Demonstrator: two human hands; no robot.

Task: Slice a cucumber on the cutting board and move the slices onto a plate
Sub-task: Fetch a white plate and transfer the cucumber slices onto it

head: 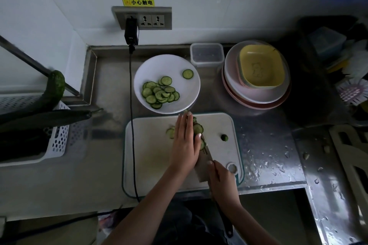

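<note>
A white cutting board (155,165) lies on the steel counter. My left hand (186,141) lies flat with straight fingers over a stack of cucumber slices (198,128), pressing them against the blade of a knife (203,162). My right hand (223,183) grips the knife's handle, the blade lying low on the board under the slices. One loose slice (170,132) sits left of my fingers, and a cucumber end piece (224,137) lies to the right. Just behind the board, a white plate (189,93) holds several slices (159,92).
Whole cucumbers (53,89) rest on a white perforated basket (57,141) at the left. A black cable (131,117) runs from the wall socket down past the board's left edge. Stacked plates and bowls (256,73) and a clear container (207,54) stand at the back right. The counter right of the board is wet.
</note>
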